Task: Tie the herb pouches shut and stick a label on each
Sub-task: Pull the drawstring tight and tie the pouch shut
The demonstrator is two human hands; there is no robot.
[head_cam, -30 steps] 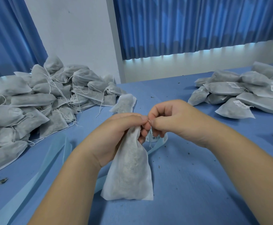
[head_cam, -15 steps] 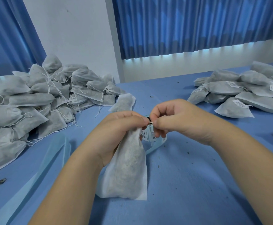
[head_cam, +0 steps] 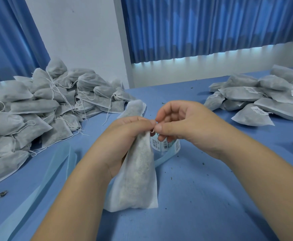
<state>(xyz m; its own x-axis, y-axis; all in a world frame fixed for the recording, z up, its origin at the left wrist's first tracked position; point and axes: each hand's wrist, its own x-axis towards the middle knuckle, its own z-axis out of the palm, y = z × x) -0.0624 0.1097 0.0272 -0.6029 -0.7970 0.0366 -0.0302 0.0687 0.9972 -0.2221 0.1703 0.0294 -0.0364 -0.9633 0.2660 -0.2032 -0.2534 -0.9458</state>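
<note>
While the pouch (head_cam: 137,173) is standing upright on the blue table (head_cam: 203,197) right up close, the left hand (head_cam: 123,138) is wrapping its fingers round the gathered neck and holding it closed. The right hand (head_cam: 185,126) is pinching a small loop of white drawstring (head_cam: 152,130) between thumb and forefinger just at that neck, its other fingers curling loosely. I'm reading this as the knot being worked and not finished, and no label is showing on the side facing us. Just behind the hands a roll of barcode labels (head_cam: 166,145) is sitting on the table, with a pale blue backing strip (head_cam: 165,157) trailing out from it, so the sticker step is waiting within easy reach. A little further on, a spare pouch (head_cam: 135,108) is lying flat beyond the left hand; whether that one is tied I cannot tell. Out to the far left a big heap of unlabelled pouches (head_cam: 29,108) is sprawling with strings dangling loose, and that's looking like the work left. Over on the far right a smaller stack of labelled pouches (head_cam: 264,100) is lying with white stickers showing, which I'm counting as done. Judging by the two piles, less than half is looking finished. Behind it all, blue curtains (head_cam: 211,23) are hanging either side of a white wall (head_cam: 81,32).
</note>
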